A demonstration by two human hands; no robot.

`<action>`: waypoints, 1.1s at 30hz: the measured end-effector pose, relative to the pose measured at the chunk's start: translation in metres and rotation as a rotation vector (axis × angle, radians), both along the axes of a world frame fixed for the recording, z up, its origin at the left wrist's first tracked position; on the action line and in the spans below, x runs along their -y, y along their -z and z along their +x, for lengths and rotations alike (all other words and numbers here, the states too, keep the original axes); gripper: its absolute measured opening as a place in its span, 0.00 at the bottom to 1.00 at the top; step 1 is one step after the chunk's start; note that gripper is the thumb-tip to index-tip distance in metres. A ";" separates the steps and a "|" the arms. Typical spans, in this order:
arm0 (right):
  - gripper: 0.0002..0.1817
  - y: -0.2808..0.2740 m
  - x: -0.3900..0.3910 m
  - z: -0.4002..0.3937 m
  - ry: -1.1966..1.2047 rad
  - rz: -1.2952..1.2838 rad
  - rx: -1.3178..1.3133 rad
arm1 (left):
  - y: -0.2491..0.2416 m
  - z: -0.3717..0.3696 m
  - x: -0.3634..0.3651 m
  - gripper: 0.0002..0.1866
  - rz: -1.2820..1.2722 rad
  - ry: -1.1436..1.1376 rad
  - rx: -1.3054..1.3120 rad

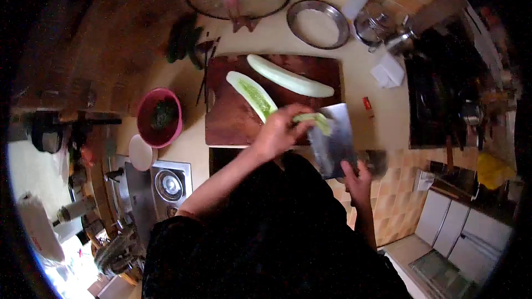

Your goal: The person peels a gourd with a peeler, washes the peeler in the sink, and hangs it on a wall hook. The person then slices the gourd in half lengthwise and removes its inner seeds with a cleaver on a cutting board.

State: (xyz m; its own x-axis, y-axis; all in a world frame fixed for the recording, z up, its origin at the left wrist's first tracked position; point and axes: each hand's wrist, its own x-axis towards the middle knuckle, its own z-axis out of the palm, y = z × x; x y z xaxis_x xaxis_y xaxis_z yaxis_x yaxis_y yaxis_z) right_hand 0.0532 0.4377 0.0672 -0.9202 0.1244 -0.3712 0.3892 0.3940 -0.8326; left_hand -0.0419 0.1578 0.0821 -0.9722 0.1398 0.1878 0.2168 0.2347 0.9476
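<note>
My right hand point(357, 180) grips a cleaver point(334, 147), its broad blade tilted up past the front right of the dark wooden cutting board point(230, 116). Between the fingers of my left hand point(277, 133) is a soft pale green strip point(315, 119), its far end lying over the top of the blade. Close to those fingers a peeled cucumber half point(248, 92) rests cut side up, green seedy middle showing, its near end hidden by the hand. Behind it another peeled cucumber piece point(291, 76) lies with its smooth pale side upward.
Left of the board stand a pink bowl point(176, 124) of dark greens and the sink point(185, 174). Dark green cucumbers point(185, 41) and chopsticks point(204, 72) lie behind it. A metal pan point(293, 27) sits at the back, the black stove point(438, 94) at right, a red packet point(368, 105) nearer.
</note>
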 end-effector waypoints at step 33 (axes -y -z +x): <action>0.09 0.008 -0.015 -0.016 0.131 -0.219 0.004 | 0.105 0.026 0.033 0.24 -0.306 -0.812 0.309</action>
